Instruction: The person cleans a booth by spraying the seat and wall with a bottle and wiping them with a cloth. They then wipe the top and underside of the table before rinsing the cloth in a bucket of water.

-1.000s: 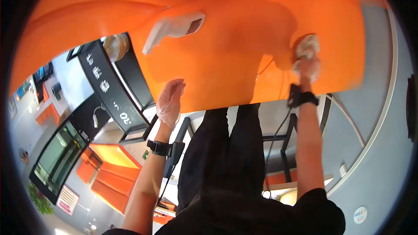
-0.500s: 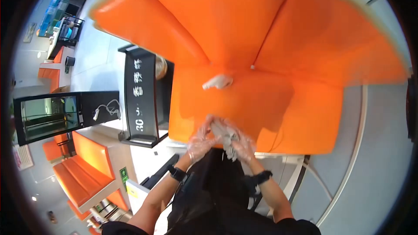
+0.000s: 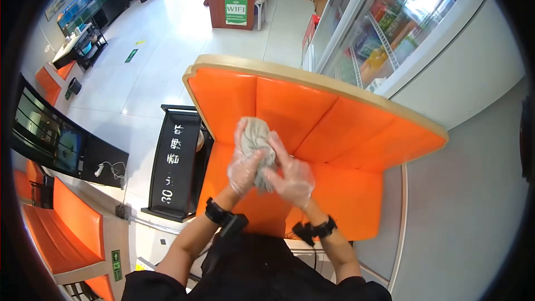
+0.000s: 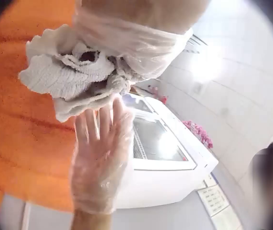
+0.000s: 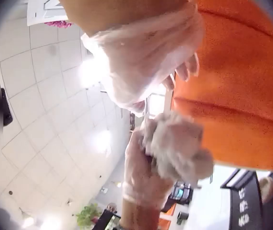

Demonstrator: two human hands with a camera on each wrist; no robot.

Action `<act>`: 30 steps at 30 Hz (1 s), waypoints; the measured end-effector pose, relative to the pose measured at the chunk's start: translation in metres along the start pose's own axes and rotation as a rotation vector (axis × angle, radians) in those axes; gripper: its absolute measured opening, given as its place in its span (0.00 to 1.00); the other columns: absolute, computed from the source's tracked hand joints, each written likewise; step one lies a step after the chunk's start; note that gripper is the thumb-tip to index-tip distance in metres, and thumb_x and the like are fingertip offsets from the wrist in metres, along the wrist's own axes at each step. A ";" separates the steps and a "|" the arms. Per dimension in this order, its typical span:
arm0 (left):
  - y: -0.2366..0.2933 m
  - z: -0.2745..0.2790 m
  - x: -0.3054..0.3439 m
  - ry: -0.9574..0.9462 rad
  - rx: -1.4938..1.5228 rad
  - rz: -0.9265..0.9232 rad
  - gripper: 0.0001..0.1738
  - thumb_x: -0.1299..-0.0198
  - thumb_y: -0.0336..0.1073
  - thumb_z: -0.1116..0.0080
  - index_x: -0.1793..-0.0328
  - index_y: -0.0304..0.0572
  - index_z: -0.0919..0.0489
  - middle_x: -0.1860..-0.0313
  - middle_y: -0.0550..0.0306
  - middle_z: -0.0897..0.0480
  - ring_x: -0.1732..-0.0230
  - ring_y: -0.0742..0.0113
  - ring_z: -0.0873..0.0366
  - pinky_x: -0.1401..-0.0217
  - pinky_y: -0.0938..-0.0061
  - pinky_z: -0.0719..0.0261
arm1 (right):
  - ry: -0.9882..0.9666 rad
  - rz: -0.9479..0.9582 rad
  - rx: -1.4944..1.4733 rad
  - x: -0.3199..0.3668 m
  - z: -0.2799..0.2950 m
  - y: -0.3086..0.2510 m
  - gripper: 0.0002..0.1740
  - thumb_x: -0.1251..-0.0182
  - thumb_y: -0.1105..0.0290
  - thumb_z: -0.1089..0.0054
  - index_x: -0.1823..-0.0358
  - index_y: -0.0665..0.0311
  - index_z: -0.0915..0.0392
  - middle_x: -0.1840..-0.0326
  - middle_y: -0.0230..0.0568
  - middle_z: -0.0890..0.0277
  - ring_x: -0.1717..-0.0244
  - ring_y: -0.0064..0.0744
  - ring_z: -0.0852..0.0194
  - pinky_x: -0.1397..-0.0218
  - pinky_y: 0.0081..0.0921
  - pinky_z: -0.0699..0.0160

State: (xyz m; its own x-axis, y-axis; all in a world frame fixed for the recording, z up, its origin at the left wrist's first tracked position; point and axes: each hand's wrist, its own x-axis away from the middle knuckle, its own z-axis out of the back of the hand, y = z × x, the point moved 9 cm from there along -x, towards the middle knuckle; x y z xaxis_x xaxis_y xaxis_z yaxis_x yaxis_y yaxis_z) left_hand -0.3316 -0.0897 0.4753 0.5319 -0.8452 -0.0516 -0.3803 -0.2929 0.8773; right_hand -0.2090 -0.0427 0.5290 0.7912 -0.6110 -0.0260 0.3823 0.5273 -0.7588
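Observation:
A crumpled grey-white cloth [image 3: 257, 134] is in my left hand [image 3: 244, 171], which grips it in front of the orange backrest. My right hand [image 3: 294, 183] is beside the cloth with its fingers extended toward it. In the left wrist view, the straight fingers of the right hand [image 4: 100, 158] reach the lower edge of the bunched cloth [image 4: 74, 72]. The right wrist view shows the left hand [image 5: 143, 172] wrapped about the cloth [image 5: 179, 146]. Both hands wear clear plastic gloves, and black bands with cameras sit on the wrists.
An orange bench seat [image 3: 345, 200] lies below the hands, its backrest [image 3: 290, 100] rising behind. At the left stands a black rack [image 3: 175, 161] with white lettering. A grey wall [image 3: 462, 200] runs along the right, and a glass-door fridge [image 3: 384, 39] stands behind the bench.
The cloth, earlier in my right hand on the seat's right side, is now in my left hand. Both hands have come together and risen. The head view has tilted up. A white object on the seat no longer shows.

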 end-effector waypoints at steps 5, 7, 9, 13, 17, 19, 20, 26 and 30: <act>0.133 0.031 -0.071 0.247 -0.892 -0.241 0.46 0.48 0.40 0.35 0.19 0.62 0.37 0.36 0.40 0.20 0.42 0.41 0.17 0.40 0.56 0.16 | 0.496 0.209 0.471 -0.073 0.110 0.015 0.41 0.33 0.49 0.33 0.22 0.57 0.34 0.20 0.45 0.34 0.24 0.49 0.35 0.23 0.42 0.36; 0.167 0.031 -0.112 0.255 -1.353 -0.605 0.43 0.44 0.35 0.37 0.19 0.58 0.36 0.36 0.44 0.20 0.36 0.42 0.21 0.32 0.54 0.22 | 0.413 0.105 0.831 -0.111 0.134 0.036 0.44 0.34 0.47 0.34 0.21 0.57 0.36 0.18 0.46 0.38 0.18 0.50 0.44 0.15 0.46 0.50; 0.169 0.045 -0.161 0.193 -1.580 -0.521 0.38 0.40 0.35 0.40 0.21 0.59 0.34 0.36 0.45 0.20 0.37 0.43 0.21 0.33 0.53 0.21 | 0.370 0.005 0.899 -0.128 0.142 0.055 0.48 0.35 0.42 0.34 0.19 0.56 0.39 0.18 0.45 0.38 0.17 0.49 0.48 0.13 0.49 0.57; 0.149 0.018 -0.192 -0.082 -1.893 -0.371 0.33 0.38 0.36 0.38 0.24 0.58 0.29 0.35 0.52 0.18 0.35 0.47 0.21 0.30 0.56 0.23 | 0.254 -0.075 0.999 -0.146 0.143 0.071 0.52 0.39 0.38 0.32 0.19 0.56 0.41 0.19 0.44 0.38 0.18 0.48 0.46 0.13 0.49 0.58; 0.097 -0.055 -0.189 -0.414 -1.851 -0.545 0.27 0.33 0.33 0.48 0.26 0.58 0.26 0.40 0.50 0.16 0.39 0.43 0.19 0.39 0.49 0.20 | 0.266 -0.038 0.988 -0.144 0.141 0.064 0.53 0.43 0.39 0.28 0.21 0.60 0.37 0.23 0.47 0.33 0.21 0.52 0.42 0.16 0.44 0.49; 0.052 -0.096 -0.191 -0.517 -1.651 -0.767 0.27 0.33 0.34 0.47 0.27 0.57 0.25 0.42 0.49 0.16 0.40 0.44 0.19 0.42 0.47 0.20 | 0.282 -0.004 0.963 -0.143 0.141 0.065 0.52 0.43 0.40 0.27 0.23 0.60 0.35 0.26 0.47 0.31 0.22 0.50 0.40 0.16 0.45 0.50; 0.055 -0.123 -0.177 -0.527 -1.679 -0.778 0.28 0.35 0.35 0.44 0.27 0.58 0.27 0.41 0.52 0.16 0.43 0.46 0.17 0.42 0.51 0.20 | 0.303 0.022 0.931 -0.144 0.143 0.063 0.50 0.44 0.42 0.26 0.24 0.59 0.33 0.29 0.47 0.28 0.24 0.48 0.38 0.16 0.46 0.50; 0.065 -0.126 -0.155 -0.384 -1.534 -0.939 0.22 0.32 0.39 0.44 0.32 0.58 0.29 0.41 0.60 0.18 0.49 0.50 0.16 0.44 0.56 0.20 | 0.166 -0.114 0.956 -0.144 0.142 0.062 0.49 0.46 0.44 0.24 0.27 0.61 0.31 0.35 0.51 0.23 0.30 0.50 0.31 0.23 0.43 0.40; 0.097 -0.042 -0.148 -0.095 -1.823 -0.969 0.27 0.30 0.38 0.48 0.25 0.69 0.32 0.33 0.63 0.21 0.37 0.51 0.21 0.33 0.59 0.25 | 0.252 -0.021 0.991 -0.146 0.144 0.057 0.51 0.45 0.43 0.24 0.24 0.62 0.33 0.33 0.52 0.25 0.29 0.51 0.32 0.22 0.45 0.39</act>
State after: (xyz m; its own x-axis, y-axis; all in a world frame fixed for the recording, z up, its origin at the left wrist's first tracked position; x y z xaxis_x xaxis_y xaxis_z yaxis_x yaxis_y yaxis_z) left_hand -0.4153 0.0259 0.5885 -0.0005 -0.7560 -0.6545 0.9938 0.0723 -0.0843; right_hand -0.2339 0.1620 0.5832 0.6998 -0.6721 -0.2420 0.7086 0.6960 0.1160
